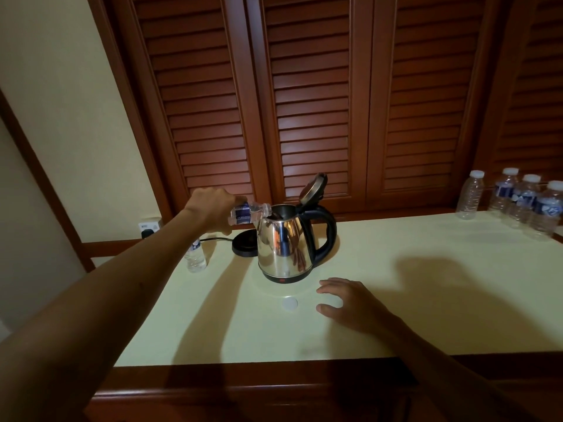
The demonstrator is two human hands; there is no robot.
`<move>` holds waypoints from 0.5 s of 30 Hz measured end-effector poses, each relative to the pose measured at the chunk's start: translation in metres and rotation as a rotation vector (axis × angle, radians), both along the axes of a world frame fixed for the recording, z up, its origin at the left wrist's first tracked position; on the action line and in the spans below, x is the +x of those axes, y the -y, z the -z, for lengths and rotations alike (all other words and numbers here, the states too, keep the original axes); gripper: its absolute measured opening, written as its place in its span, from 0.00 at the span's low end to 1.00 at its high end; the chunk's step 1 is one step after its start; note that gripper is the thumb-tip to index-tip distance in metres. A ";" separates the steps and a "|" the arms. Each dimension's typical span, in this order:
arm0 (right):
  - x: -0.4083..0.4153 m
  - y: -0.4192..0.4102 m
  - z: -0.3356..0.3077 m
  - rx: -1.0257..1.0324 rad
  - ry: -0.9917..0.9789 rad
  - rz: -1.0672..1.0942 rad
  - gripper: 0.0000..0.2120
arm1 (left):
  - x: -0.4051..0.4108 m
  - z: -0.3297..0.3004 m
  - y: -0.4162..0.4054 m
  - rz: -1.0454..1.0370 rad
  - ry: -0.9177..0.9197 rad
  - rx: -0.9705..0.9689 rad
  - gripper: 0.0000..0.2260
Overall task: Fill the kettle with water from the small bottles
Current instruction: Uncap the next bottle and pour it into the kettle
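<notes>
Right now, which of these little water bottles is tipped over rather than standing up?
The bottle gripped in the left hand, tilted with its mouth over the open kettle. Every other bottle stands upright on the counter.

Both forearms bare, no sleeves; left hand [210, 208] & right hand [350, 303] w/o gloves

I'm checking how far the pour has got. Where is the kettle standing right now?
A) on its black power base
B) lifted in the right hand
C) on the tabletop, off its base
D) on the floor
C: the kettle stands on the table, with the black base behind it to the left.
</notes>
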State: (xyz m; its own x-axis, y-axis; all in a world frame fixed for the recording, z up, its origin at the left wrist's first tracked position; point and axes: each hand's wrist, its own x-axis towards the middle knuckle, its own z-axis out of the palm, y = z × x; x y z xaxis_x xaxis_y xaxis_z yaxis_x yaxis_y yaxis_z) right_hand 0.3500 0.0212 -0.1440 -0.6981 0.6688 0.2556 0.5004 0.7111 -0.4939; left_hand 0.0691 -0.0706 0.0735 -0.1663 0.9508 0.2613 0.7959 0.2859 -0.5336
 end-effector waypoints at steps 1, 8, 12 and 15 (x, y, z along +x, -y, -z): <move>0.000 0.000 0.000 -0.003 0.001 0.003 0.26 | 0.000 -0.001 0.000 0.005 -0.008 -0.006 0.34; 0.000 0.001 0.000 -0.016 -0.005 0.010 0.25 | 0.007 -0.008 -0.001 -0.021 -0.059 -0.052 0.31; 0.000 0.000 0.000 -0.024 -0.018 0.008 0.26 | 0.007 -0.009 -0.002 -0.016 -0.065 -0.055 0.29; 0.000 -0.001 0.002 -0.026 -0.024 0.011 0.26 | 0.006 -0.010 -0.002 -0.008 -0.072 -0.054 0.30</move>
